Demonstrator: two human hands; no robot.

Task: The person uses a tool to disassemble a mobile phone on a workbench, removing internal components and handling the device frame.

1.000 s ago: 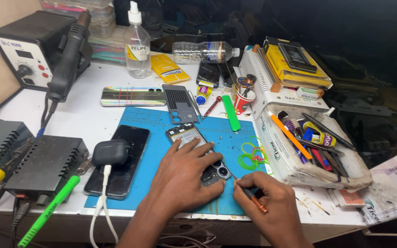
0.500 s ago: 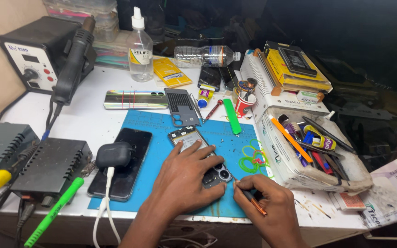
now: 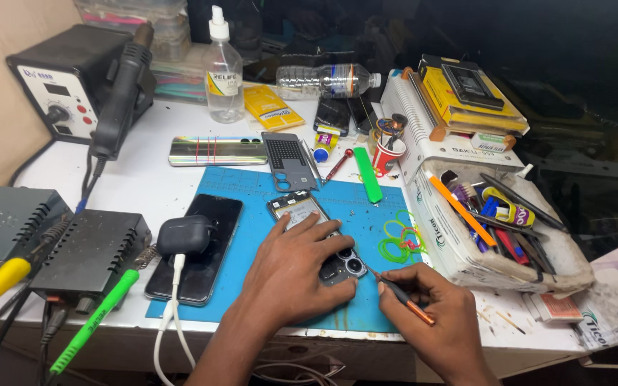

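Opened phone (image 3: 316,232), back cover off, is lying flat on the blue work mat (image 3: 252,193) near the front edge of the desk (image 3: 151,179), camera cluster end toward the person. Left hand (image 3: 291,275) is laid flat over the lower half, fingers (image 3: 309,230) spread and pressing down to pin it, not pinching anything. Right hand (image 3: 430,322) has its fingers pinched round a thin screwdriver (image 3: 395,293) w/ an orange grip, tip sitting right by the camera lenses. Handling-wise imo: light, stiff slab, but w/ the back off it's fragile, exposed board and lenses, prob tiny screws, so you'd hold it by the frame edges or press flat on the solid part like here, never on the lenses or inner bits. Mat looks grippy enough so it shouldn't skate. Screwdriver is thin and light, pencil grip low down near the tip gives best control; a slip could scratch a lens. Around it: the removed grey back cover (image 3: 289,161) lies further up the mat, a dark phone (image 3: 198,246) w/ a black earbud case (image 3: 184,234) on top to the left, green rubber bands (image 3: 398,239) and a green pry stick (image 3: 371,175) to the right. Off the mat there's a hot air station (image 3: 59,78) back left, a clear squeeze bottle (image 3: 223,71), and a tray of tools (image 3: 495,214) on the right. Can't tell if any screws are already out, too small.
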